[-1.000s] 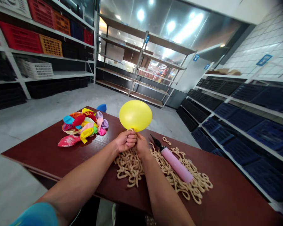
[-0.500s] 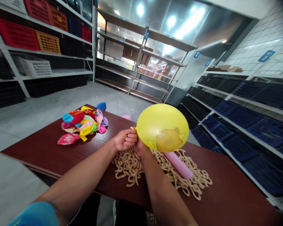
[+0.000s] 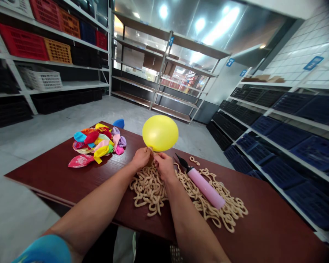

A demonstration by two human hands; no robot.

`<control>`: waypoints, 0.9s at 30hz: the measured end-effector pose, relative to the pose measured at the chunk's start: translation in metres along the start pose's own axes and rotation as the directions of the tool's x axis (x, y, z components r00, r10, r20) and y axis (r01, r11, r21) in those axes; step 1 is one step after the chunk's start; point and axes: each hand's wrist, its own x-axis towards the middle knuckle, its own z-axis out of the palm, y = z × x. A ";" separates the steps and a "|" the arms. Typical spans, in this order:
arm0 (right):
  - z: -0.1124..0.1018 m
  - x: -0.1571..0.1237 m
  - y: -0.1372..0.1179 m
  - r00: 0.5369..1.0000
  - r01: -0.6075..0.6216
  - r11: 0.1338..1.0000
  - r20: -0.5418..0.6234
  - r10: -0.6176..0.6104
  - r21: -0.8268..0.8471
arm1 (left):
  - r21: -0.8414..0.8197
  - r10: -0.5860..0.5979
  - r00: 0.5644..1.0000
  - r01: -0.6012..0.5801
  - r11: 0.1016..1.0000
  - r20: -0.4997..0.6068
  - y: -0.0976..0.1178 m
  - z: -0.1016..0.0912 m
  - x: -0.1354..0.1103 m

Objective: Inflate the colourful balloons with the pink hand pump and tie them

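An inflated yellow balloon (image 3: 160,132) stands up above both of my hands. My left hand (image 3: 141,157) pinches its neck from the left, fingers closed. My right hand (image 3: 163,165) is closed on the neck from the right, and a beige cord piece shows between the two hands. Under my hands lies a heap of beige cord pieces (image 3: 153,186) on the dark red table (image 3: 55,175). A pink hand pump (image 3: 204,187) with a black nozzle rests on the heap to the right of my right hand.
A pile of flat coloured balloons (image 3: 97,144) lies at the table's far left, with a blue one (image 3: 118,123) at the far edge. Shelving with red, orange and white crates lines the left wall; blue and black crates fill racks on the right.
The balloon swung to the right and toward the camera, then came back upright above my hands. My hands have moved slightly away from me and lower, still on the neck.
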 end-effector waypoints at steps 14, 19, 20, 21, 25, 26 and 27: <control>-0.020 -0.002 -0.017 0.770 0.630 0.614 0.277 -0.575 -0.476 | 0.763 0.210 0.976 -0.183 0.619 0.064 0.003 0.003 -0.001; -0.018 -0.001 -0.015 0.872 0.488 0.809 0.215 -0.439 -0.328 | 0.772 0.219 0.969 -0.228 0.594 0.118 -0.002 0.005 -0.002; -0.018 -0.001 -0.014 0.911 0.407 0.873 0.187 -0.367 -0.269 | 0.775 0.225 0.966 -0.238 0.585 0.127 -0.002 0.005 -0.002; -0.018 -0.001 -0.013 0.942 0.323 0.922 0.165 -0.292 -0.212 | 0.778 0.230 0.963 -0.251 0.576 0.140 -0.001 0.005 -0.003; -0.018 -0.001 -0.015 0.984 0.084 0.991 0.164 -0.067 -0.103 | 0.801 0.241 0.952 -0.289 0.524 0.187 0.001 0.005 -0.007; -0.018 -0.001 -0.016 0.984 0.064 0.993 0.173 -0.047 -0.099 | 0.808 0.242 0.951 -0.294 0.511 0.193 0.001 0.005 -0.008; -0.019 -0.002 -0.017 0.983 0.057 0.993 0.181 -0.038 -0.101 | 0.810 0.246 0.948 -0.302 0.503 0.200 0.001 0.005 -0.008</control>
